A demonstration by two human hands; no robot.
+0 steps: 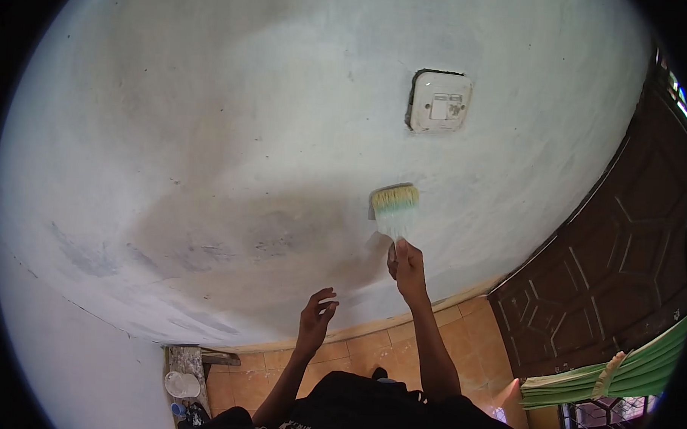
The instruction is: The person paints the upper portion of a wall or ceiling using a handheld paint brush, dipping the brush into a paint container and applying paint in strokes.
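Note:
My right hand (407, 271) is closed round the handle of a wide paintbrush (395, 210), held upright with its bristles at the top. The bristles are yellowish, with pale paint below them and down the brush. They meet the pale wall (308, 149) below a white switch plate (441, 102), which sits slightly tilted in its recess. Lower and to the left, my left hand (317, 317) hangs in front of the wall, fingers apart and slightly curled, holding nothing.
A dark carved wooden door (596, 246) stands at the right, with a green curtain (614, 383) below it. Orange floor tiles (331, 355) run along the wall's foot. At lower left, a paint-spattered bench (188, 358) bears a white container (177, 384).

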